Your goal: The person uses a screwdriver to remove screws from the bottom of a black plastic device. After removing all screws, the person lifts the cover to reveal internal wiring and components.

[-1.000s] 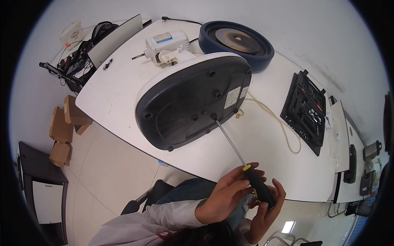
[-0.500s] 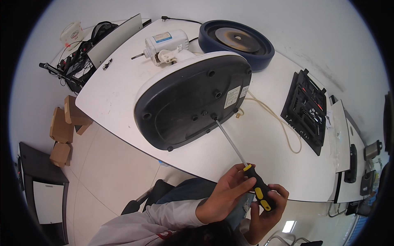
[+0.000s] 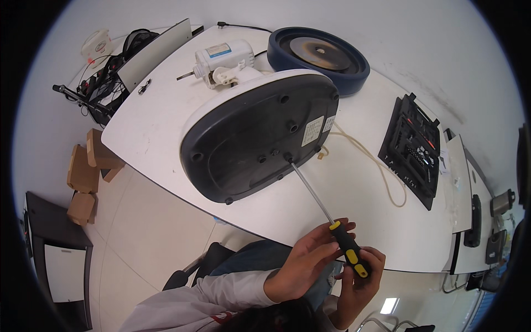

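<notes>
A long screwdriver (image 3: 313,193) with a black and yellow handle reaches up from my hands, its tip inside a hole in the black underside (image 3: 249,138) of an electric fan. The fan lies on its side on the white table, so the oval base faces me. My left hand (image 3: 310,257) closes round the front of the handle, near the yellow collar. Around the rear end of the handle are the fingers of my right hand (image 3: 362,279). The white motor housing (image 3: 229,55) with its bare metal shaft shows behind the base. Whatever sits inside the hole is hidden.
A round dark-blue ring-shaped thing (image 3: 354,80) with a metal disc stands behind the fan. To the right lies an open black tool case (image 3: 395,130) with bits and sockets. A cream cord (image 3: 381,166) loops on the table. Cardboard boxes (image 3: 83,171) are at the left.
The screwdriver handle has turned, and my fingers have shifted around it. My right hand has moved slightly up and left. The tip stays in the same hole.
</notes>
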`<state>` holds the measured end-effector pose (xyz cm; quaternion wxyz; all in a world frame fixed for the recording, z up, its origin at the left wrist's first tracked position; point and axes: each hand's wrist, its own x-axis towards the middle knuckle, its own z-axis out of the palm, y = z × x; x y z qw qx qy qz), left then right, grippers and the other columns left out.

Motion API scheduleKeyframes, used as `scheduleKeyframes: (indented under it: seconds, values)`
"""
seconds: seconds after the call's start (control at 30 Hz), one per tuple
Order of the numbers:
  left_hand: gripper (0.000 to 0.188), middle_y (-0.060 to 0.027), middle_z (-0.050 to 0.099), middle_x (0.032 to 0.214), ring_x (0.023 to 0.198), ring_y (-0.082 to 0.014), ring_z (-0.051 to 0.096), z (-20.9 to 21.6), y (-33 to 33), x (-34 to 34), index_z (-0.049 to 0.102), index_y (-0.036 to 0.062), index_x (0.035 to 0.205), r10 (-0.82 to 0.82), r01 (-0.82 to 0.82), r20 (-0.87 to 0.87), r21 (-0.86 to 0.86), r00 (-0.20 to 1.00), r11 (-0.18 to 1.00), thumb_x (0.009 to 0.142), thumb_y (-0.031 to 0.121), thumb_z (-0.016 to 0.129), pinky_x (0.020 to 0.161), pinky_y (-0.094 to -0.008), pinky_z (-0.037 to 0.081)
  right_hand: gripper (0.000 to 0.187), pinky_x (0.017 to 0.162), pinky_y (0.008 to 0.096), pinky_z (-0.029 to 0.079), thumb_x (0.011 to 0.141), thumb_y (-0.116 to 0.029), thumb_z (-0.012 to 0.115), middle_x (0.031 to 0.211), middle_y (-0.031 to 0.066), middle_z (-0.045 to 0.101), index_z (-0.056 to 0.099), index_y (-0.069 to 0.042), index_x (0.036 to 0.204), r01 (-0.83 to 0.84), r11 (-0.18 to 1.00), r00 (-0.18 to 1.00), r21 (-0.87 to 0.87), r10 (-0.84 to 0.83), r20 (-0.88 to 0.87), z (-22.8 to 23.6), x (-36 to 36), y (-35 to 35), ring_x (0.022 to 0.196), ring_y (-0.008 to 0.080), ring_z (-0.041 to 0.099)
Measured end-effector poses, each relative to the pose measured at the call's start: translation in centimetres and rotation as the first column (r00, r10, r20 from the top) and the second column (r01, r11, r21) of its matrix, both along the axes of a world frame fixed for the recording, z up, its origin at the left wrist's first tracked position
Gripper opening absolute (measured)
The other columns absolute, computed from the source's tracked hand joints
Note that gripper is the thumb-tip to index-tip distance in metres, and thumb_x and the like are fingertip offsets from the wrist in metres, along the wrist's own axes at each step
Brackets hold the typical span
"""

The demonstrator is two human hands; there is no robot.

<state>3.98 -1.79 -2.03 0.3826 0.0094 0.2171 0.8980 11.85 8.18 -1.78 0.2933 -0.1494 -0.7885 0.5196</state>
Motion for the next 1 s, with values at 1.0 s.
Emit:
scheduleKeyframes:
  seconds: [1.0]
  values:
    - [0.05,-0.0114,0.033,0.14,0.125,-0.0253,0.037,0.2,-1.9,-3.7,0.03,0.0058,0.136,0.372,-0.386,-0.137,-0.088,0.918,0.918,0.087,0.007,0.036,0.103,-0.0372,0.03,0.032,0.06,0.0249,0.058,0.068,0.013,0.057,0.113,0.0166,0.044,0.056,-0.002,0.096,0.067,0.994,0.997,-0.082,-0.07,-0.039,0.7,0.0,0.5,0.094,0.0244,0.056]
